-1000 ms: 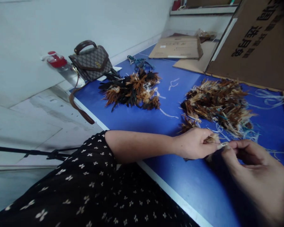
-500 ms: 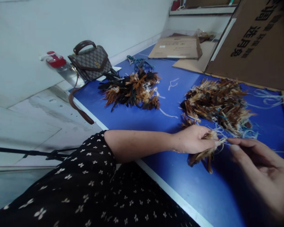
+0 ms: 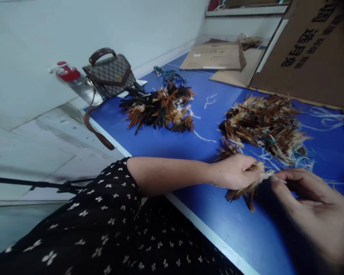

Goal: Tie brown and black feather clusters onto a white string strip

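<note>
Far left of the brown feather pile (image 3: 263, 126) is a clear bottle (image 3: 83, 89) with a red cap, and just beside it a patterned handbag (image 3: 111, 76) whose brown strap (image 3: 96, 128) hangs at the edge of the surface. Nearer, though well left of the pile, lies a bundle of black and rust feathers (image 3: 160, 109), with teal cords (image 3: 170, 75) tangled behind it. White strings (image 3: 210, 100) are scattered between that bundle and the pile, and flat cardboard (image 3: 213, 55) rests behind the pile, to its left. In front of the pile, the left hand (image 3: 236, 172) has its fingers closed round a small feather bunch (image 3: 242, 194), covering its middle; whether the tuft (image 3: 228, 149) by the wrist belongs to the bunch or the pile, I cannot tell. The right hand (image 3: 318, 210), also in front of the pile, pinches a thin white strand (image 3: 280, 179) between thumb and forefinger at the bunch's end. Pale cords (image 3: 322, 116) trail to the right of the pile, and a large cardboard panel (image 3: 309, 57) with dark lettering stands behind them. Under the pile, the worktop (image 3: 212, 212) is glossy blue, with a pale edge strip. A white wall (image 3: 74, 30) rises far to the pile's left, a black rod (image 3: 40, 183) crosses low on that side, and a pale shelf (image 3: 246, 13) sits well behind the pile.
</note>
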A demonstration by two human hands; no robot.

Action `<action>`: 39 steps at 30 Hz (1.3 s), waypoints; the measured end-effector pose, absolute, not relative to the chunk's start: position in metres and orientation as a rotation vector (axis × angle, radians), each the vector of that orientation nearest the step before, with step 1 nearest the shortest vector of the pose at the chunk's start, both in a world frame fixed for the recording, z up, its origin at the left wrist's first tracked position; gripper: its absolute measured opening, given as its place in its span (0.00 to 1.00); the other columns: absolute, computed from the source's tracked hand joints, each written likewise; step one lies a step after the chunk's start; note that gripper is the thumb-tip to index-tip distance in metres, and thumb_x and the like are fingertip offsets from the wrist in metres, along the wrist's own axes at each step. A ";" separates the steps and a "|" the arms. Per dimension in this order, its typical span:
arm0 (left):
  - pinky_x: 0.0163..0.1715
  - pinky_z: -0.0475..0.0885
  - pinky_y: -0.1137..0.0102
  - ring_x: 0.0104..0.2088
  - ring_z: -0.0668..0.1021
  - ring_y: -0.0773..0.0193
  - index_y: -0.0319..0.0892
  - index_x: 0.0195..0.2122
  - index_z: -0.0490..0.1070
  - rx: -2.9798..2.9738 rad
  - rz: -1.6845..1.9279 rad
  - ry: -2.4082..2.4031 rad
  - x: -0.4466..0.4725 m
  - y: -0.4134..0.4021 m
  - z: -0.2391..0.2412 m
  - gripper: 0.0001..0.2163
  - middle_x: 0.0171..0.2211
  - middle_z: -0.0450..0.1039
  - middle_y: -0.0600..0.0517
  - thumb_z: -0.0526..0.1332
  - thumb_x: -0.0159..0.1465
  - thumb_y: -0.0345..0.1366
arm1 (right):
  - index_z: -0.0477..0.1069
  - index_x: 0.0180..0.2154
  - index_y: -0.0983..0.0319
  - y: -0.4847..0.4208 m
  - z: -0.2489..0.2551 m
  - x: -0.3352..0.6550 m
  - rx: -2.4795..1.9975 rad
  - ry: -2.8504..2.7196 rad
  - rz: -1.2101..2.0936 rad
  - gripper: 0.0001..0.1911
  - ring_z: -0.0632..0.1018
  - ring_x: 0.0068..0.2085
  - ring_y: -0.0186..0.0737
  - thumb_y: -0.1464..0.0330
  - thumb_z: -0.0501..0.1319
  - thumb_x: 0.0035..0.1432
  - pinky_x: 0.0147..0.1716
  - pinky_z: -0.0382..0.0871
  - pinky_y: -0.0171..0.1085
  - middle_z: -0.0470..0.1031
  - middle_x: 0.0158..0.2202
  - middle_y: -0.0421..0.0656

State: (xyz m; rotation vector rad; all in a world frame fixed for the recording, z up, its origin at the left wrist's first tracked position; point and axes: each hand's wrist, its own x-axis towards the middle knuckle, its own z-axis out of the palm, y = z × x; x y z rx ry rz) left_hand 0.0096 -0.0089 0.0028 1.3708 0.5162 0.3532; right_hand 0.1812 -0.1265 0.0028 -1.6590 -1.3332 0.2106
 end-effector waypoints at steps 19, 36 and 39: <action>0.25 0.63 0.74 0.25 0.65 0.72 0.44 0.33 0.64 1.356 0.467 0.653 0.011 -0.008 -0.006 0.16 0.25 0.63 0.60 0.71 0.69 0.41 | 0.83 0.38 0.53 -0.126 0.006 0.182 -1.604 -1.388 0.174 0.08 0.79 0.32 0.40 0.57 0.74 0.61 0.40 0.76 0.41 0.82 0.36 0.39; 0.27 0.64 0.71 0.27 0.66 0.71 0.45 0.33 0.63 1.429 0.568 0.511 0.011 -0.010 -0.006 0.14 0.26 0.62 0.60 0.66 0.72 0.41 | 0.86 0.45 0.54 -0.131 0.010 0.179 -1.622 -1.314 0.323 0.14 0.81 0.30 0.41 0.53 0.72 0.65 0.30 0.77 0.37 0.84 0.35 0.43; 0.27 0.64 0.72 0.27 0.67 0.72 0.44 0.36 0.65 1.379 0.607 0.488 0.012 -0.010 -0.006 0.12 0.27 0.63 0.60 0.68 0.71 0.41 | 0.85 0.57 0.54 -0.127 0.002 0.185 -1.640 -1.254 0.539 0.30 0.84 0.29 0.43 0.48 0.77 0.56 0.29 0.81 0.36 0.85 0.32 0.42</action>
